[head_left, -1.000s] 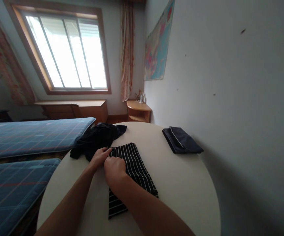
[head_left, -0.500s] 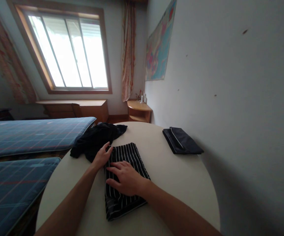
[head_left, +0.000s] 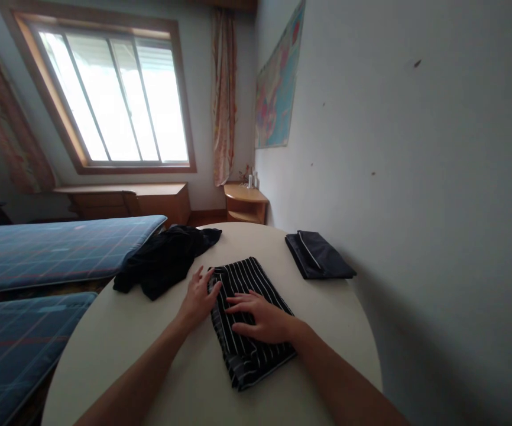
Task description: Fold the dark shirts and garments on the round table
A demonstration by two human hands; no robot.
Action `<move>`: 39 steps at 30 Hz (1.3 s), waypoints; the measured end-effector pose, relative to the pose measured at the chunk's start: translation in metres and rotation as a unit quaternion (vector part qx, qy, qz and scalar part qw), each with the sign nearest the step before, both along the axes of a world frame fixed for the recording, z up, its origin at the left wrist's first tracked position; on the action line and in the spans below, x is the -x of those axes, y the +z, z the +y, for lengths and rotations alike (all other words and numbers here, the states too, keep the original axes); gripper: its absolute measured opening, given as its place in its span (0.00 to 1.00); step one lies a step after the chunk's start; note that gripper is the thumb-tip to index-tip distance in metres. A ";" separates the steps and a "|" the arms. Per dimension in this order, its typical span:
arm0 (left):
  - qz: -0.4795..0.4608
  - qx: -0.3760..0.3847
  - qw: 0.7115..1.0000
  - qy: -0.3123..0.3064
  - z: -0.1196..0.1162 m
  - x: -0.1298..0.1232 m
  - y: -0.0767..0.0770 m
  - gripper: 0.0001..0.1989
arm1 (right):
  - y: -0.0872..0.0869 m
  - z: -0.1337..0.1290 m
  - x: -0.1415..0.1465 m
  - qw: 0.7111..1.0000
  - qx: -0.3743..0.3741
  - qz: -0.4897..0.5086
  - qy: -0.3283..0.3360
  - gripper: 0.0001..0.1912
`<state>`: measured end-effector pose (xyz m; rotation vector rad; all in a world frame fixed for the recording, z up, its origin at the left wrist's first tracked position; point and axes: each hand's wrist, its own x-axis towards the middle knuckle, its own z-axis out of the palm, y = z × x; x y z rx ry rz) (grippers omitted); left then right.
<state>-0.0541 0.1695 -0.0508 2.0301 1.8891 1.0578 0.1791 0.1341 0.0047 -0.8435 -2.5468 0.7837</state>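
Folded into a rectangle, the black cloth with white pinstripes (head_left: 247, 278) has shifted right across the round cream desk (head_left: 340, 331), away from the crumpled black garment (head_left: 167, 254) at far left. The left hand (head_left: 198, 299), loosely spread, meets its left edge; the right hand (head_left: 260, 319), apart, lies open over its middle, suggesting smoothing.
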 end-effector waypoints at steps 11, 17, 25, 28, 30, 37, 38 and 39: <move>0.143 0.059 0.988 -0.010 -0.036 -0.051 -0.006 0.34 | -0.009 0.039 -0.040 0.893 -0.020 -0.102 -0.438 0.22; 0.136 0.036 0.989 -0.037 -0.034 -0.052 -0.007 0.31 | -0.011 0.035 -0.038 0.881 -0.009 -0.158 -0.447 0.21; 0.138 0.039 0.988 -0.051 -0.035 -0.056 -0.005 0.30 | -0.009 0.033 -0.033 0.887 0.037 -0.083 -0.453 0.21; 0.146 0.050 0.986 -0.057 -0.034 -0.058 -0.003 0.31 | -0.012 0.032 -0.033 0.911 0.020 -0.016 -0.412 0.28; 0.145 0.058 0.986 -0.064 -0.034 -0.058 -0.001 0.31 | -0.014 0.033 -0.035 0.930 -0.001 0.025 -0.367 0.29; 0.153 0.066 0.982 -0.089 -0.033 -0.056 0.002 0.30 | -0.011 0.050 -0.055 0.942 -0.034 0.026 -0.332 0.20; 0.160 0.070 0.981 -0.088 -0.034 -0.056 0.002 0.30 | -0.008 0.053 -0.059 0.942 -0.044 0.025 -0.333 0.20; 0.167 0.077 0.979 -0.087 -0.034 -0.057 0.002 0.30 | -0.005 0.055 -0.062 0.941 -0.054 0.022 -0.333 0.20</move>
